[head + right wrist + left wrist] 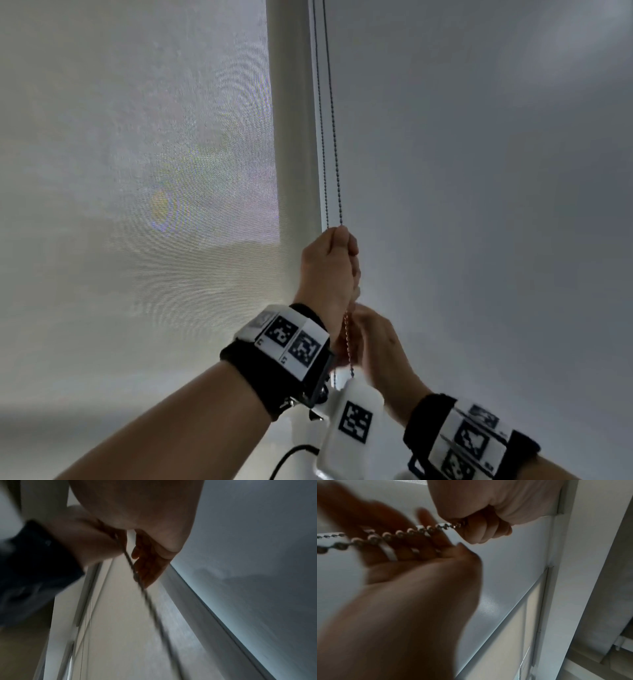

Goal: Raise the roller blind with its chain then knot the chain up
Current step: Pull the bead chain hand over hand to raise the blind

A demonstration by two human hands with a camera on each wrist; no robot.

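A beaded metal chain (334,137) hangs in two strands along the left edge of the grey roller blind (479,171). My left hand (329,260) grips both strands in a fist at about mid-height. In the left wrist view that fist (488,520) closes on the chain (399,533). My right hand (375,339) is just below it, blurred. Its fingers (419,545) lie straight and spread under the loose chain. From the right wrist view the fingers (147,566) hang relaxed beside the chain (149,601).
A second, translucent mesh blind (137,171) covers the window to the left. A pale frame post (291,137) stands between the two blinds. A white wrist camera (354,421) and a black cable (291,455) hang under my left wrist.
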